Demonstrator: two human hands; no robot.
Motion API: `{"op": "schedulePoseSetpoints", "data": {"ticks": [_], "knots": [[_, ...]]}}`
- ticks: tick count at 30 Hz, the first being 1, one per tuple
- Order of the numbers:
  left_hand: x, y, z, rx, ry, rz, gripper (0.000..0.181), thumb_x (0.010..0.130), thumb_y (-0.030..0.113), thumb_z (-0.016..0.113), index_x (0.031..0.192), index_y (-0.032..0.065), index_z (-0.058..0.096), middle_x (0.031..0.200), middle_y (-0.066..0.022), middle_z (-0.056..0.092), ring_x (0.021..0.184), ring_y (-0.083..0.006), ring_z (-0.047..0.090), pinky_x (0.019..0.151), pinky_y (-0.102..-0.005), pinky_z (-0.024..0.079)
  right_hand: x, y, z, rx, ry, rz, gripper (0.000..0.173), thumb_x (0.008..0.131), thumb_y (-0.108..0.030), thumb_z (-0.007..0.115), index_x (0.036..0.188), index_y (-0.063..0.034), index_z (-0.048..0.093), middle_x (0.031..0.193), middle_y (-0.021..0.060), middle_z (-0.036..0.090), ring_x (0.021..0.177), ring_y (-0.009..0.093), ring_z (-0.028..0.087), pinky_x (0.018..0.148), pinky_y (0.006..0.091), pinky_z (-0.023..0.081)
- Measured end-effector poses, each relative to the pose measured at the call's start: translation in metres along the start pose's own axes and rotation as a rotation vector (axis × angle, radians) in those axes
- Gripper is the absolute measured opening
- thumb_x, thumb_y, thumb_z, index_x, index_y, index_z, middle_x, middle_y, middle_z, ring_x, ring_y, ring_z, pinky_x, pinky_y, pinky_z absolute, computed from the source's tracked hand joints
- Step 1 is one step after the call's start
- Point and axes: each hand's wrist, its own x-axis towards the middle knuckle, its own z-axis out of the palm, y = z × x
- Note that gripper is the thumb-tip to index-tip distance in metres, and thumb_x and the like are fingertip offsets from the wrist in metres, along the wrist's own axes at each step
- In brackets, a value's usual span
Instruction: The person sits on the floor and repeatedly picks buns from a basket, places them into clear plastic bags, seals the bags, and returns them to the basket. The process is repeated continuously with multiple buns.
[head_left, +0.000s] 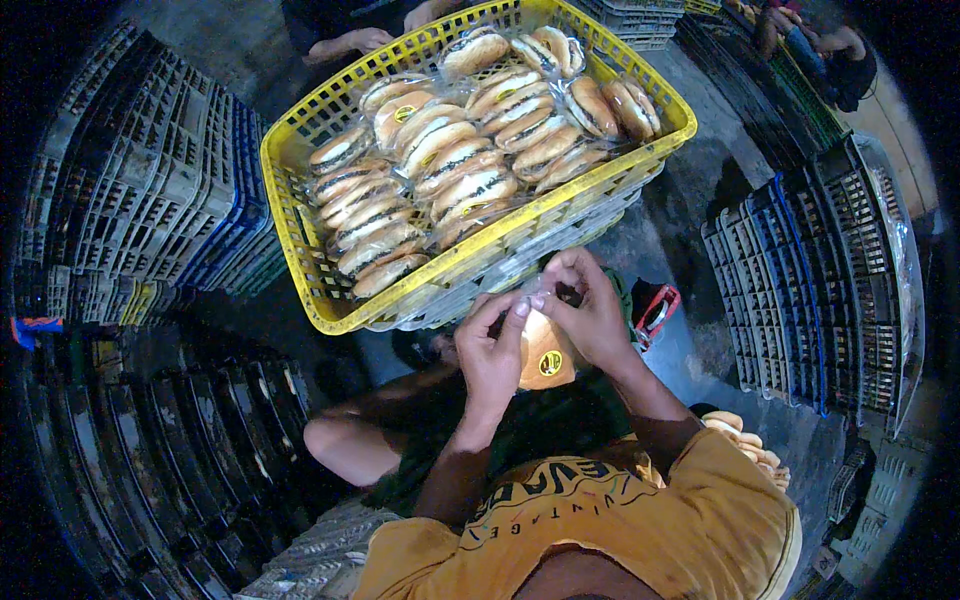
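A round bread bun in a clear plastic bag (547, 352) hangs over my lap, a yellow and black sticker on its front. My left hand (491, 337) pinches the gathered neck of the bag between thumb and fingers. From the other side, my right hand (583, 304) grips the same bag neck, its thumb close to the left thumb. Just beyond both hands stands a yellow plastic crate (480, 244), on top of other crates. Inside it lie rows of bagged filled buns (469, 161), several with the same kind of sticker.
Tall stacks of plastic crates (150, 172) rise at the left, with more crates (795, 300) at the right. Dark trays (165, 442) fill the lower left. Unbagged buns (739, 439) lie by my right elbow. Another person's forearm (349, 45) is behind the yellow crate. A red-handled object (658, 313) is near my right hand.
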Motion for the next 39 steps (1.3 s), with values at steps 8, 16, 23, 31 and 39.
{"op": "schedulePoseSetpoints", "data": {"ticks": [8,16,23,31,39], "knots": [[-0.005,0.0,0.019,-0.074,0.278,0.08,0.023,0.09,0.004,0.063,0.109,-0.0026,0.052,0.093,-0.0081,0.063,0.086,-0.0119,0.06,0.076,-0.0259,0.048,0.005,-0.002,-0.004,-0.35,-0.092,-0.271,0.007,0.08,-0.003,0.066,0.086,-0.0011,0.063,0.089,0.0101,0.056,0.091,0.023,0.055,0.084,0.0319,0.043],[0.006,-0.003,0.012,0.143,0.091,0.22,0.008,0.086,0.004,0.064,0.085,-0.0022,0.06,0.09,-0.0096,0.061,0.084,-0.0192,0.057,0.078,-0.0296,0.045,0.005,0.009,-0.011,-0.162,-0.104,-0.163,0.008,0.081,-0.005,0.065,0.088,-0.0006,0.065,0.097,0.0093,0.054,0.095,0.021,0.053,0.084,0.0307,0.042],[-0.003,-0.017,0.05,-0.076,0.187,0.066,0.009,0.091,0.006,0.059,0.093,-0.002,0.06,0.088,-0.0081,0.06,0.081,-0.0137,0.054,0.072,-0.0272,0.044,-0.006,0.031,-0.014,0.052,0.128,-0.156,0.013,0.082,-0.005,0.064,0.075,-0.0009,0.054,0.087,0.0058,0.052,0.088,0.015,0.051,0.08,0.027,0.041],[-0.013,-0.019,0.04,0.117,0.118,0.029,0.033,0.084,-0.002,0.062,0.117,0.0017,0.059,0.07,0.0009,0.058,0.061,-0.0044,0.047,0.056,-0.0209,0.036,-0.037,0.243,-0.22,-0.225,0.9,-0.028,0.018,0.092,-0.022,0.059,0.09,-0.0048,0.063,0.078,0.0087,0.063,0.072,0.02,0.06,0.067,0.0324,0.047],[-0.015,-0.029,0.043,0.22,-0.016,0.099,0.044,0.083,-0.006,0.059,0.126,-0.0006,0.055,0.079,-0.0049,0.066,0.068,-0.0079,0.054,0.065,-0.0241,0.045,-0.151,0.371,-0.297,-0.806,0.276,0.634,0.032,0.093,-0.034,0.056,0.097,-0.0023,0.062,0.072,0.0147,0.064,0.066,0.031,0.063,0.062,0.0394,0.049]]}}
